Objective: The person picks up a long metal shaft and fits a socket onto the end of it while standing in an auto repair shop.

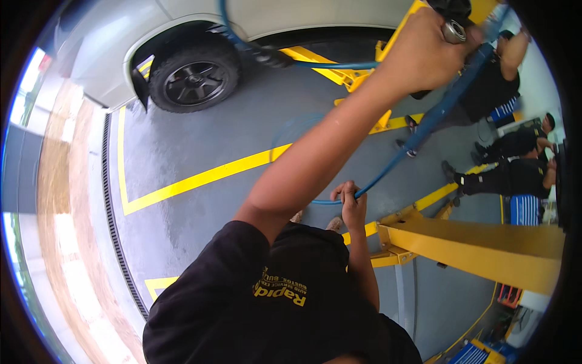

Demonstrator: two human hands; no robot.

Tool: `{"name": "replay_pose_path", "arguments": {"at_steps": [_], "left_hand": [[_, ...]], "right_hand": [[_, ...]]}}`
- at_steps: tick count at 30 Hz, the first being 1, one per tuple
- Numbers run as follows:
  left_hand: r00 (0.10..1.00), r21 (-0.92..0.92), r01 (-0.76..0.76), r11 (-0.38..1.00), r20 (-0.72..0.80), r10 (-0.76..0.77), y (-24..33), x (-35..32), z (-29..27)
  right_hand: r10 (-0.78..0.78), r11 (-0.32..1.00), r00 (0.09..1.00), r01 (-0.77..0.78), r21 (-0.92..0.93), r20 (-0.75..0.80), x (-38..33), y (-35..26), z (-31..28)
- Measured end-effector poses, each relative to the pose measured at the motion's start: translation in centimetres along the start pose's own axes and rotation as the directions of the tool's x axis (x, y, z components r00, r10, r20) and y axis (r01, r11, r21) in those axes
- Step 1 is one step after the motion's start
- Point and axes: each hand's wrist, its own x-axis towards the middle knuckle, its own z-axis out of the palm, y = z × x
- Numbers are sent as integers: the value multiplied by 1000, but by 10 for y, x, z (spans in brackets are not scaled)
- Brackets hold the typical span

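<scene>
Centrally, a blue hose (434, 118) arcing above the grey floor (206, 142).
Right hand (353, 205) curled around it; left hand (429, 51), well apart, clamped on a metal-ended black tool (453, 29). Likely handling: hose light, springy, best held along its length; tool heavier.

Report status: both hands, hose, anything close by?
Left hand gripping tool with round metal end. Right hand holding blue hose. Yellow post close by on the right.
</scene>
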Motion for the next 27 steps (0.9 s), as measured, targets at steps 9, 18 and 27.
{"name": "replay_pose_path", "arguments": {"at_steps": [9, 18, 27], "left_hand": [[981, 93, 150, 984, -136, -136, -86, -109, -65], [921, -146, 341, 929, 251, -299, -108, -218, -7], [931, -44, 339, 940, 157, -329, -76, -191, -7]], "right_hand": [[-277, 885, 873, 394, 246, -402, 68, -246, -103], [-586, 686, 800, 404, 605, 131, 180, -401, -21], [-555, 817, 828, 525, 237, 80, 162, -375, -44]]}}
